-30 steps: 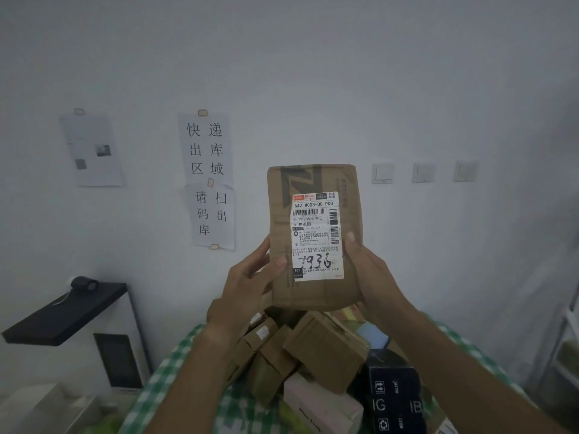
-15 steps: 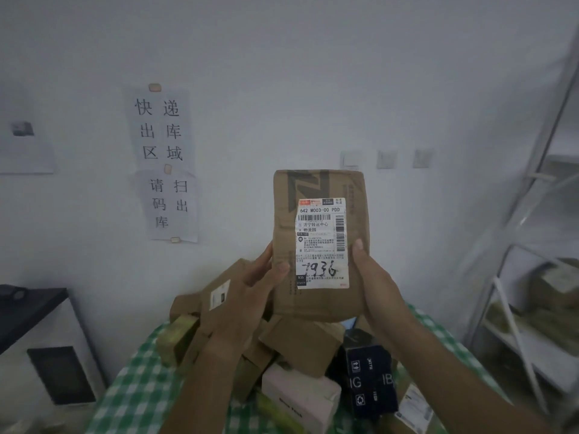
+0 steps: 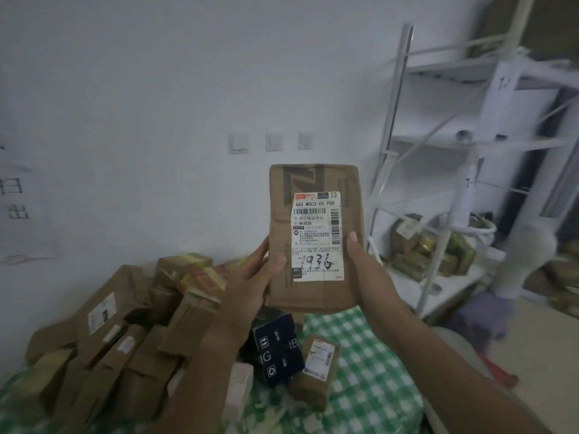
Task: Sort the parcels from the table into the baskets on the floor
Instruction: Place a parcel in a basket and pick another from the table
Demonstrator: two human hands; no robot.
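Above the table [image 3: 369, 364], upright parcel [image 3: 315, 238] held label-forward, left hand [image 3: 250, 283] and right hand [image 3: 365, 270] each clasping a lower side edge, thumbs on its front. Could slip or land in a wrong basket: grip low, no baskets in view. Parcel between both hands, over the pile [image 3: 125, 333] on the table.

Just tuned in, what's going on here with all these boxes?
A person holds one brown parcel upright in front of them, left hand and right hand gripping its lower sides, its shipping label with handwritten digits facing the camera. It is lifted above the green checked table, where a pile of brown parcels and a dark blue box wait. A white shelf rack with more parcels stands to the right. No baskets are in view.
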